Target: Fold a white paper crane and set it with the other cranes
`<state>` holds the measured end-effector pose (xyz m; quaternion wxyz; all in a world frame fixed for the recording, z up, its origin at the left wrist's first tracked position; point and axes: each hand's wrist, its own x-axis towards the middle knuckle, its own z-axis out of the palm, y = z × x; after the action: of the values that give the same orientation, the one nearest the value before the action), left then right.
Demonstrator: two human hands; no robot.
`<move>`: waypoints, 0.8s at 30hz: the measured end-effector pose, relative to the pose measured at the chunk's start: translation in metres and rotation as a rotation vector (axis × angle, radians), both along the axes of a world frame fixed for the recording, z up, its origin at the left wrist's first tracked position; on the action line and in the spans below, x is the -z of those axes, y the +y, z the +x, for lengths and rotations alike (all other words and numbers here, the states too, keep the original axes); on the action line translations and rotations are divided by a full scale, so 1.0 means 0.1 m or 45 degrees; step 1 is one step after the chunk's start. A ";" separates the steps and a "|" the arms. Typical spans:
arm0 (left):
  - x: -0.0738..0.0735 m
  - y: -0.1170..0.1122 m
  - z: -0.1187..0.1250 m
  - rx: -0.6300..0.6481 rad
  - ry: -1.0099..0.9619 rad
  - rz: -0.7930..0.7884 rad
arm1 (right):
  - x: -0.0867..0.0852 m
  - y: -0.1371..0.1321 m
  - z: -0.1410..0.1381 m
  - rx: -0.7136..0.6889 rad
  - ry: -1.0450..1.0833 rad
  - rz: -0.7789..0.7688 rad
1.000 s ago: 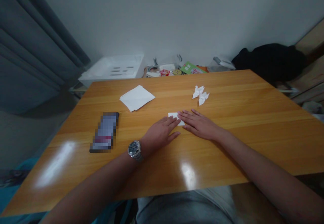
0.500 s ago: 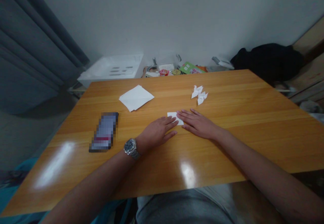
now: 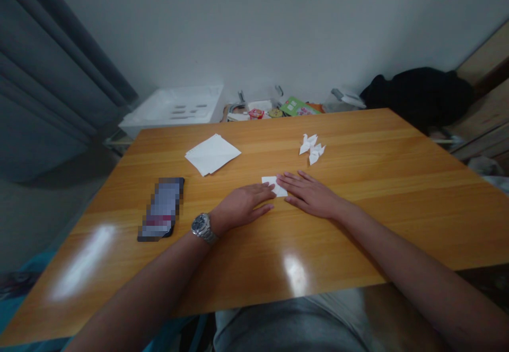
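Note:
A small folded piece of white paper [image 3: 280, 191] lies flat on the wooden table [image 3: 358, 161] in front of me. My left hand [image 3: 247, 203], with a metal watch [image 3: 202, 227] at the wrist, rests its outstretched fingertips on the paper's left part. From the other side, my right hand [image 3: 308, 195] lies flat with fingers spread, its fingertips over the paper's right edge. The fingers cover parts of the paper, so its full shape is hidden. Beyond my right hand sit two folded paper birds [image 3: 312, 149], close together.
A stack of white paper sheets [image 3: 212, 154] lies at the back left. Nearer me on the left is a phone [image 3: 163, 209] with a blurred screen. Behind the table stand a white tray [image 3: 191, 103] and assorted packets, including a green one [image 3: 298, 106]. Black cloth [image 3: 421, 95] is heaped at the right.
My left hand has shifted slightly to the left, uncovering a little more of the paper. My right hand stays in place on it.

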<state>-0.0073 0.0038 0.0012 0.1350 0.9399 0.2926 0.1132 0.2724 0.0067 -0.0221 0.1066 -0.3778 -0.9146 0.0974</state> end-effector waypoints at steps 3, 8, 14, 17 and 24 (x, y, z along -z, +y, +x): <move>0.02 0.01 -0.01 0.014 0.011 0.015 | 0.00 0.00 0.00 0.004 -0.011 -0.002; 0.00 0.02 -0.01 0.041 0.036 0.021 | -0.02 -0.01 -0.01 0.006 -0.009 -0.001; -0.02 0.01 0.03 0.050 0.102 0.073 | -0.02 -0.01 -0.01 0.011 -0.036 0.000; -0.01 0.00 0.04 0.062 0.112 0.089 | -0.02 -0.01 -0.01 0.003 -0.030 -0.002; 0.01 0.00 0.00 0.037 0.089 0.033 | 0.00 0.01 0.00 -0.004 -0.009 -0.008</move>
<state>-0.0069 0.0035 0.0004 0.1141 0.9490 0.2820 0.0822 0.2723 0.0077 -0.0224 0.1021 -0.3771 -0.9152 0.0991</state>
